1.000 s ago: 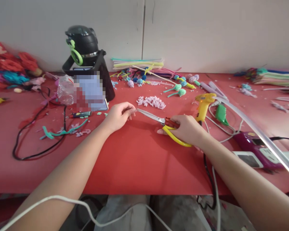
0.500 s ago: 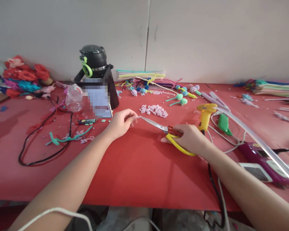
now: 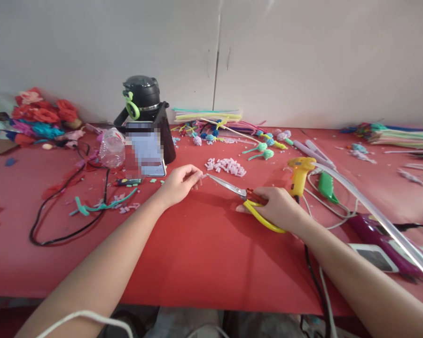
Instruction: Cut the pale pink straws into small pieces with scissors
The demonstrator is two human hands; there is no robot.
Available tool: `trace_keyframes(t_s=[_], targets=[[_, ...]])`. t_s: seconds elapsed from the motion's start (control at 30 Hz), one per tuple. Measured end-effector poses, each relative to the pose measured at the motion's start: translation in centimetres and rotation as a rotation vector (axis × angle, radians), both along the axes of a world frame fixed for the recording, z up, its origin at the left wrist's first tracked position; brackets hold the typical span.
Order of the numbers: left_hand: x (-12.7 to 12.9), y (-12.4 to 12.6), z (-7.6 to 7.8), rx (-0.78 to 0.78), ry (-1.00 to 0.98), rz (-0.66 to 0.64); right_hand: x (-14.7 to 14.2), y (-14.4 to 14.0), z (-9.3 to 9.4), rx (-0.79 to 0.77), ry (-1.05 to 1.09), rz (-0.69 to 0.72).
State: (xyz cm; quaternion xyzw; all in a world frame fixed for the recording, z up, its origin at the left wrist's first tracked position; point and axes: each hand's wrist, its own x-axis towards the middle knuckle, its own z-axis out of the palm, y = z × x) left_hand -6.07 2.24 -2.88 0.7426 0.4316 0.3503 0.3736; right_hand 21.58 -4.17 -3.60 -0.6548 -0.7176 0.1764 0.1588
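Observation:
My left hand (image 3: 184,182) is closed in a pinch on a thin, pale pink pipe cleaner (image 3: 205,175), and only its short tip shows past the fingers. My right hand (image 3: 275,206) grips a pair of scissors (image 3: 229,186) with yellow and red handles. The narrow blades look closed or nearly so, and their points are right at the pipe cleaner's tip, just off my left fingertips. Behind the blades lies a heap of short pink pipe cleaner pieces (image 3: 226,166) on the red tabletop (image 3: 197,263).
A yellow glue gun (image 3: 298,176) stands right of my right hand. A phone (image 3: 146,150) leans on a black bottle (image 3: 143,94). Bundles of pipe cleaners (image 3: 206,115) lie along the back. A black cable (image 3: 38,220) loops at left, near a purple power strip (image 3: 373,230) at right.
The view has tilted slightly, so the table sits lower in the picture. My hands hold nearly the same pose, with the scissors' points still by my left fingertips.

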Motion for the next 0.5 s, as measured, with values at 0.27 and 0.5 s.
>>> trace_keyframes(t_s=[0.27,0.5], targets=[[0.06,-0.18,0.05,-0.047,0.006,-0.024,-0.18,-0.02,0.38,-0.01,-0.01,-0.008],[0.49,-0.18,-0.03,-0.045,-0.06,0.003,-0.2,-0.11,0.49,-0.024,-0.025,-0.02]])
